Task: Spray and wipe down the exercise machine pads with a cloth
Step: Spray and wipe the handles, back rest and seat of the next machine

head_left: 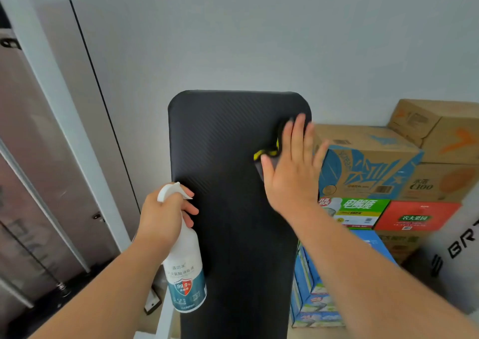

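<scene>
A long black exercise pad (228,172) stands tilted upright in the middle, its rounded top against the white wall. My right hand (293,165) lies flat with straight fingers near the pad's upper right edge, pressing a dark cloth with yellow trim (270,150) onto it; most of the cloth is hidden under the hand. My left hand (166,214) grips the neck of a white spray bottle (185,268) with a blue label, held at the pad's left edge with its nozzle facing the pad.
Stacked cardboard boxes (420,157) and coloured drink cartons (363,213) fill the right side next to the pad. A white machine frame post (59,100) and dark cables run down the left. A grey panel with lettering (456,250) sits at the lower right.
</scene>
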